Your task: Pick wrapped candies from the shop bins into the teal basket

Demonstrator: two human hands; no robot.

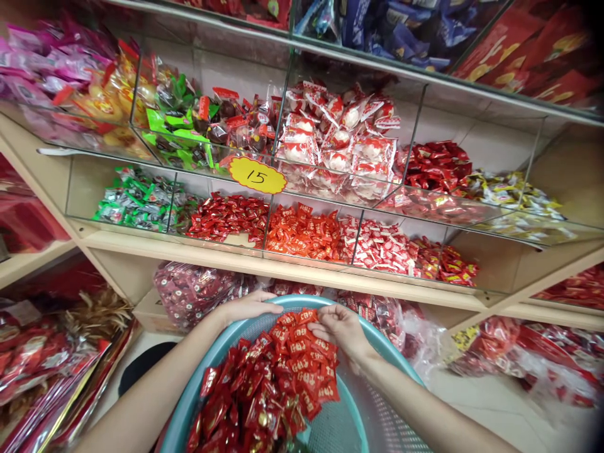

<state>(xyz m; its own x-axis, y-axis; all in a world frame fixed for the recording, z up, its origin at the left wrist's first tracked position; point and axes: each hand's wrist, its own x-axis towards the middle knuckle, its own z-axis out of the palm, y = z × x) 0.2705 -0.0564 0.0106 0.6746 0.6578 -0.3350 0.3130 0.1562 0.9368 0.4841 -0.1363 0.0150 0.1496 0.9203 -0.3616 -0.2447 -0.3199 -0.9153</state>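
Note:
A round teal plastic basket (214, 352) stands below the shelves with a heap of small red wrapped candies (264, 384) inside. My left hand (250, 306) rests over its far rim, fingers closed on the edge. Inside the basket, my right hand (343, 330) has curled fingers pinching at the upper right of the heap, where brighter red-orange candies (306, 365) with gold lettering lie over darker red ones. The exact piece between those fingertips is partly hidden. A mesh side and the bottom show at the lower right.
Glass-fronted compartments hold red-orange candies (304, 233), dark red candies (229, 217), green ones (134, 198) and white-and-red packets (340, 135). A yellow price tag (257, 175) reads 15. Under the wooden shelf edge (283, 270) sit plastic bags of candy (193, 292). Foil packages (70, 384) lean at left.

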